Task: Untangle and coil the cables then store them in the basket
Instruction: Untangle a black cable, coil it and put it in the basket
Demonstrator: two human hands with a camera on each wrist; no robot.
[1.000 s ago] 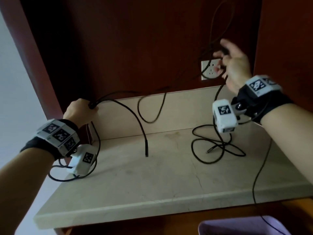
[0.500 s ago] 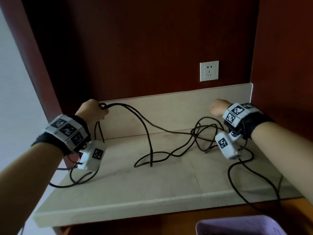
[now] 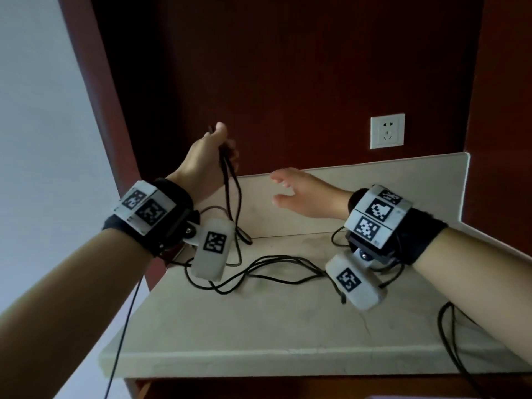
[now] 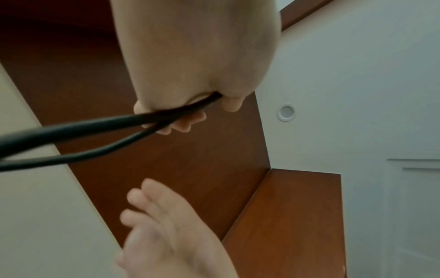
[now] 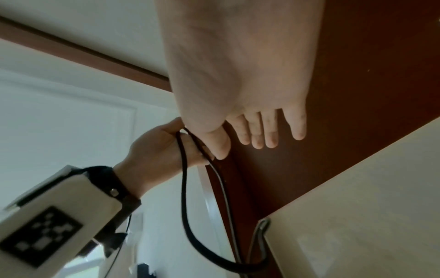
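Note:
My left hand [image 3: 214,156] is raised at the back left of the counter and grips a black cable [image 3: 230,191], whose loops hang down from the fist [image 4: 185,112]. The rest of the cable [image 3: 276,269] trails in loose tangles across the marble counter [image 3: 259,326]. My right hand [image 3: 290,191] hovers to the right of the left one, fingers straight and spread, holding nothing. In the right wrist view its straight fingers [image 5: 271,129] point toward the left hand [image 5: 164,148] and the cable [image 5: 183,169]. The basket is not clearly in view.
A white wall socket [image 3: 387,131] sits on the dark red back panel. A marble backsplash [image 3: 374,191] runs behind the counter. Another black lead [image 3: 449,335] loops over the counter's front right edge, and a thin one [image 3: 126,318] hangs off the left side.
My left hand has lifted higher with the cable loops. My right hand has let go of the cable, opened, and moved left toward the left hand.

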